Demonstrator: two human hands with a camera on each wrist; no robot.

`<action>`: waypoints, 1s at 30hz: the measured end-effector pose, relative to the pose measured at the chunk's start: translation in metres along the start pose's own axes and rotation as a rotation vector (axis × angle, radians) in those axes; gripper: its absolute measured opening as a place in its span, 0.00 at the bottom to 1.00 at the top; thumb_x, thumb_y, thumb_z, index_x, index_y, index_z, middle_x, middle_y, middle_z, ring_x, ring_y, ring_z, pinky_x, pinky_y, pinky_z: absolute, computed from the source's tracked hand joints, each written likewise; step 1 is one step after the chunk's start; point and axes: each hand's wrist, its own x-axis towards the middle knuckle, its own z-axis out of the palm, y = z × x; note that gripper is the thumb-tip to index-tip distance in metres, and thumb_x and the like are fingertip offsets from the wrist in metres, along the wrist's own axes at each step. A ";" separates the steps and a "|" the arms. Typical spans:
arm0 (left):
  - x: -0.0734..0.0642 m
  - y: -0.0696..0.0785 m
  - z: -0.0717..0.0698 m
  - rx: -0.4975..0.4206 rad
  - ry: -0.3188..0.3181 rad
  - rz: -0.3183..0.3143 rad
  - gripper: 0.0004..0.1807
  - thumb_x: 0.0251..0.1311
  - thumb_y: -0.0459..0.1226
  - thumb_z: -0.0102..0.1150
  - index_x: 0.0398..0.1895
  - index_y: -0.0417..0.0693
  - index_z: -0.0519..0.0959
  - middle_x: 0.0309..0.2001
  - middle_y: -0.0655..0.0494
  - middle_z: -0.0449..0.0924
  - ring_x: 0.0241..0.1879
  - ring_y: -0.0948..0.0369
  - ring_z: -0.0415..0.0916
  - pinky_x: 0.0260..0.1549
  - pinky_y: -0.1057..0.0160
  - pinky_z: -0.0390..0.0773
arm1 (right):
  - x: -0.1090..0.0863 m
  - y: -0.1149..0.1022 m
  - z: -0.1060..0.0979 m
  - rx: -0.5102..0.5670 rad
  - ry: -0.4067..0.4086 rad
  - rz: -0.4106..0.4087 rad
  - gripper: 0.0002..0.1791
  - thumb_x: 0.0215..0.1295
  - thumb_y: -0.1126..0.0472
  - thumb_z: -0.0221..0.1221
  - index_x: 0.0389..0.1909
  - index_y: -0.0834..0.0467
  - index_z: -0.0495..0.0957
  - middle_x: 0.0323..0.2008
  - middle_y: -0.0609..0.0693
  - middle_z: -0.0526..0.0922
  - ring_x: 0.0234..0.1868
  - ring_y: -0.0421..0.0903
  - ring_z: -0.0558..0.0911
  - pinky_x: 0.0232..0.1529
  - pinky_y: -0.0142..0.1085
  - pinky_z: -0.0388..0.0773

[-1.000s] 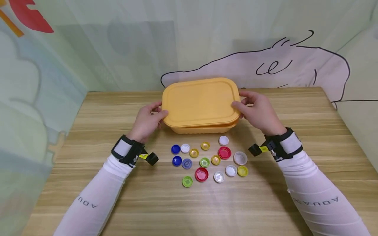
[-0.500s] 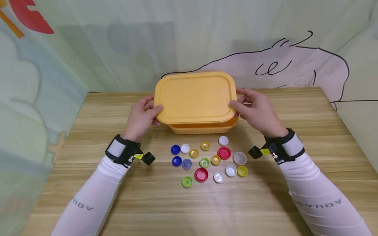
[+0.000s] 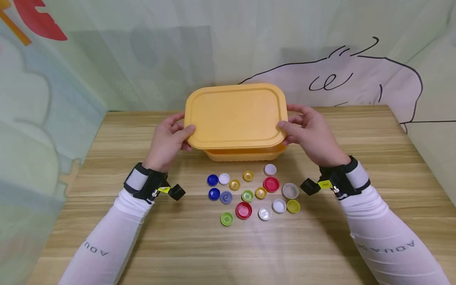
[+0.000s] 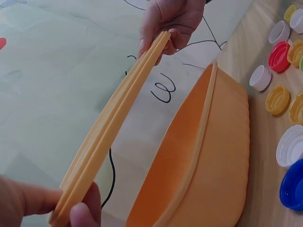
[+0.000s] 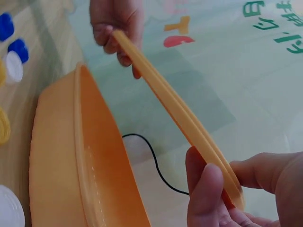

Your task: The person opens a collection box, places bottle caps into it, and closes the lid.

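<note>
An orange-yellow rectangular lid (image 3: 235, 116) with rounded corners is held in the air over its matching box (image 3: 246, 154). My left hand (image 3: 169, 138) pinches the lid's left end, thumb on top and fingers beneath. At the opposite end my right hand (image 3: 310, 132) grips it the same way. Both wrist views show a gap between the lid (image 4: 111, 127) and the rim of the box (image 5: 54, 151), whose inner wall is visible. Several bottle caps lie in front of the box, among them a red cap (image 3: 244, 210), a blue cap (image 3: 214, 194) and a green cap (image 3: 226, 219).
The box and caps rest on a wood-grain table (image 3: 199, 253). Behind and to the left hangs a printed curtain (image 3: 142, 59), close to the table's back edge. White, yellow and gold caps, such as a yellow cap (image 3: 293, 206), are spread among the others.
The lid has risen off the box and shifted slightly left and back, widening the gap at the front. Both hands moved with it, the left one further outward. The caps stayed put.
</note>
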 end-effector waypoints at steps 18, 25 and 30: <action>-0.004 0.011 -0.010 0.252 -0.022 0.186 0.29 0.62 0.49 0.55 0.63 0.50 0.65 0.50 0.49 0.71 0.42 0.53 0.75 0.39 0.54 0.79 | -0.013 0.007 -0.056 0.398 0.091 -0.011 0.32 0.60 0.67 0.59 0.64 0.65 0.58 0.43 0.61 0.80 0.32 0.51 0.80 0.25 0.30 0.80; -0.006 0.001 -0.025 0.611 0.031 0.340 0.35 0.59 0.54 0.56 0.67 0.52 0.60 0.62 0.51 0.64 0.57 0.57 0.63 0.54 0.47 0.67 | -0.023 0.025 -0.105 0.424 0.191 0.022 0.31 0.61 0.64 0.59 0.64 0.62 0.60 0.52 0.59 0.74 0.42 0.52 0.80 0.34 0.34 0.80; -0.010 -0.011 -0.037 0.786 0.042 0.435 0.40 0.58 0.54 0.56 0.69 0.49 0.56 0.67 0.49 0.55 0.64 0.57 0.49 0.61 0.44 0.55 | -0.033 0.046 -0.140 0.451 0.285 0.085 0.30 0.59 0.64 0.61 0.62 0.60 0.65 0.53 0.55 0.72 0.42 0.49 0.80 0.34 0.34 0.80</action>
